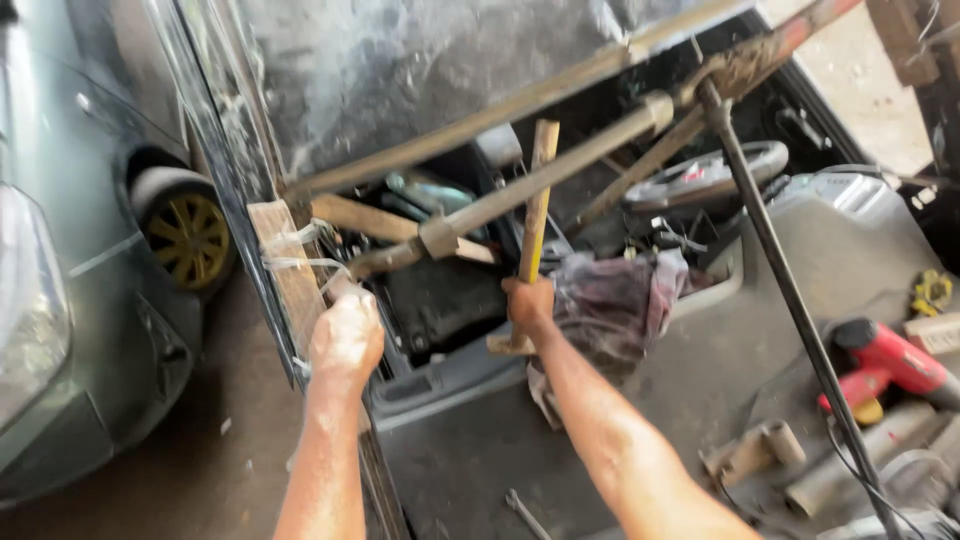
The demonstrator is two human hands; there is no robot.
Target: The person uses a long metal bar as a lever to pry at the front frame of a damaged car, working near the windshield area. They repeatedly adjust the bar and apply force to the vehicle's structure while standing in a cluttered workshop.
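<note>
Both hands grip: the left hand (pixel 346 334) clenches a rusty metal bar (pixel 480 212), the right hand (pixel 528 300) grasps an upright wooden stick (pixel 537 200) beside a crumpled rag (pixel 615 300).

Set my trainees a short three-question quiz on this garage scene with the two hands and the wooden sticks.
1. True or false: the right hand grips an upright wooden stick.
2. What does the left hand hold?
A) red power drill
B) wooden block tied with pale strips
C) spanner
3. Fill in: a crumpled dark-red ____ lies beside the right hand.

Key:
1. True.
2. B, the wooden block tied with pale strips; the red power drill lies apart.
3. Cloth.
</note>
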